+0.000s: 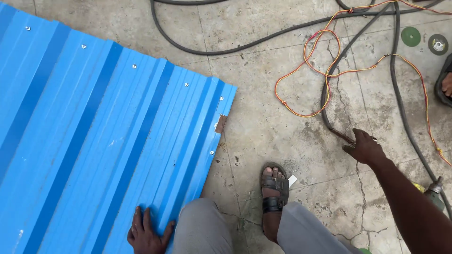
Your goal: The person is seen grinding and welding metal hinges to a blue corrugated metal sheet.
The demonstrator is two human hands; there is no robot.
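Blue corrugated sheet lies under the flat, open left hand; right hand grips a dark cable.

Glossy blue ribbed metal sheet — rough, cracked, stained concrete floor.

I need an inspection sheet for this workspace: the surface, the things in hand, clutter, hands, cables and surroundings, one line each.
Surface: grey concrete floor, stained, cracked.
Job's things: blue corrugated metal sheet flat on the floor, screws along its edge; dark hose.
Clutter: green disc, grey disc, white scrap.
Grippers: left hand flat on the sheet; right hand grasping the hose end.
Cables: red-yellow wire looped over dark hoses.
Surroundings: own sandalled foot; another person's foot, right edge.
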